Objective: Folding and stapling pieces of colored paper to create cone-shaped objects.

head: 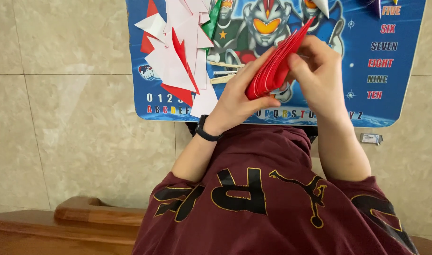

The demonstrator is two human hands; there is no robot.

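head view, looking down over the lap. a thick stack of red paper sheets (275, 61) is held between both hands above the blue cartoon-printed bench (405, 71).

long axis of the stack: runs from about 7 o'clock (thick end, low, near the left thumb) up to 1 o'clock (thin tip, near the top of the bench print). sheets stand edge-on to the camera, so the white edge lines show as a fan.

left hand (237, 97): sits at 7–8 o'clock of the stack, fingers clenched on its lower end, thumb across the near face. a black wristband (207, 132) is on this wrist.

right hand (320, 75): sits at 3–4 o'clock of the stack, fingers (298, 61) pressed on the right-hand face about mid-length, thumb side touching the sheets. both hands are in contact; neither is nearer than the other, but the left carries the thick end.

elsewhere: a loose heap of white and red paper offcuts, triangular (180, 52), lies at 9–10 o'clock of the stack on the bench, well apart from both hands. a small silver object (371, 138) lies on the beige tiled floor (60, 118) at 4 o'clock; kind not clear.
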